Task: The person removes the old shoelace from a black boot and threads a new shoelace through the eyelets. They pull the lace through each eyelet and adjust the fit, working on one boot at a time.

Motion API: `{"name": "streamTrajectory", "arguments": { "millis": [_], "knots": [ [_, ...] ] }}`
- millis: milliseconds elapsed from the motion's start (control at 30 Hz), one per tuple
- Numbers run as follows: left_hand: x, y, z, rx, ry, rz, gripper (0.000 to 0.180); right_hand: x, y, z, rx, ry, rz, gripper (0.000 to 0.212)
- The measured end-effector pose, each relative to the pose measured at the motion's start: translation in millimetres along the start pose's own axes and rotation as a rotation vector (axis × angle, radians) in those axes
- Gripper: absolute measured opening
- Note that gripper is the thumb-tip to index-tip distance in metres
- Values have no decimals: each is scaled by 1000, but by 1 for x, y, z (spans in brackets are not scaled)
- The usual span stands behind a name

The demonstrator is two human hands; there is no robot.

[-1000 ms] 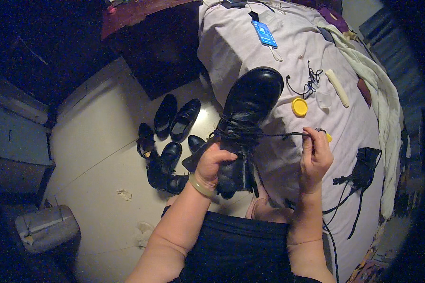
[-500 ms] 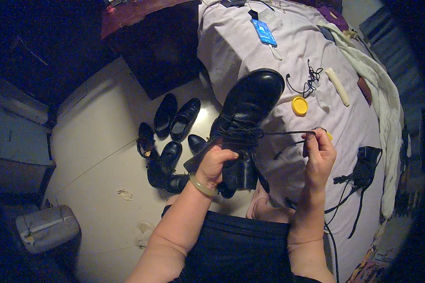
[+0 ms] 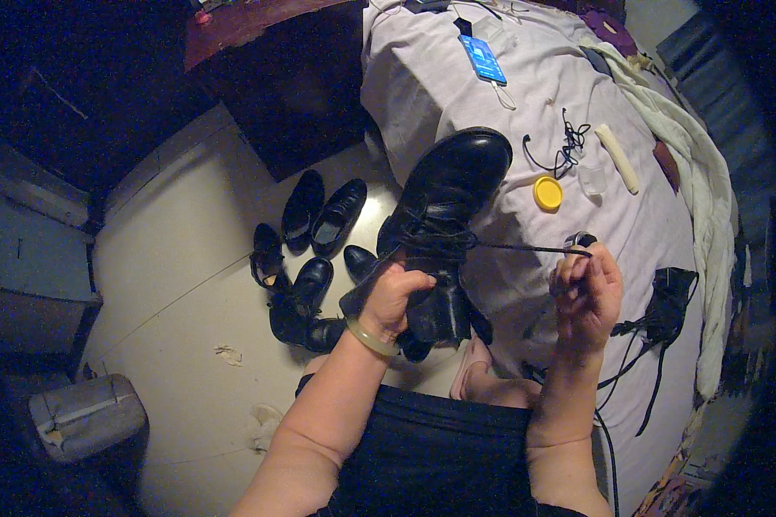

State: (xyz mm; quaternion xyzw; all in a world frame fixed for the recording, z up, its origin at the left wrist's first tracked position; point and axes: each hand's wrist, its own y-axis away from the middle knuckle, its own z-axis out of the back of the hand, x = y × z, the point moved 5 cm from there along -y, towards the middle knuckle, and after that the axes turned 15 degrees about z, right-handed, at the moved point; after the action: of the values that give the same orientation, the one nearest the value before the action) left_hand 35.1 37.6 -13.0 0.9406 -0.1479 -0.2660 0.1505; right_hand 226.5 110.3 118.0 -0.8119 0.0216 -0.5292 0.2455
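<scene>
A black lace-up leather boot (image 3: 457, 177) is held up in front of me, its toe pointing away and to the right. My left hand (image 3: 394, 297), with a pale bangle on the wrist, is closed around the boot's ankle part. A black shoelace (image 3: 526, 248) runs taut from the boot's lacing to my right hand (image 3: 588, 293), whose fingers are pinched on it. Just beyond the right fingers, a small dark round container (image 3: 580, 239) lies on the bed, partly hidden by the hand.
A sheeted bed (image 3: 422, 77) on the right bears a phone (image 3: 483, 59), a yellow lid (image 3: 547, 194), a black cord tangle (image 3: 569, 146), a cream stick-like thing (image 3: 617, 159) and a black pouch (image 3: 671, 297). Several black shoes (image 3: 336, 215) stand on the floor; a grey bin (image 3: 88, 418) is at left.
My right hand has moved slightly right and its fingers have shifted, with the lace still drawn out. The boot has moved slightly left, and the dark round container has come into clearer view.
</scene>
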Motion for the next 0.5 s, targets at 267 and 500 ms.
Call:
{"name": "streamTrajectory", "arguments": {
  "millis": [267,500],
  "knots": [
    [-2,2,-7,53,4,62,46,4,1,-1,-41,-96,64,28],
    [-4,3,-10,40,3,30,43,0,0,10,-102,-99,48,17]
  ]
}}
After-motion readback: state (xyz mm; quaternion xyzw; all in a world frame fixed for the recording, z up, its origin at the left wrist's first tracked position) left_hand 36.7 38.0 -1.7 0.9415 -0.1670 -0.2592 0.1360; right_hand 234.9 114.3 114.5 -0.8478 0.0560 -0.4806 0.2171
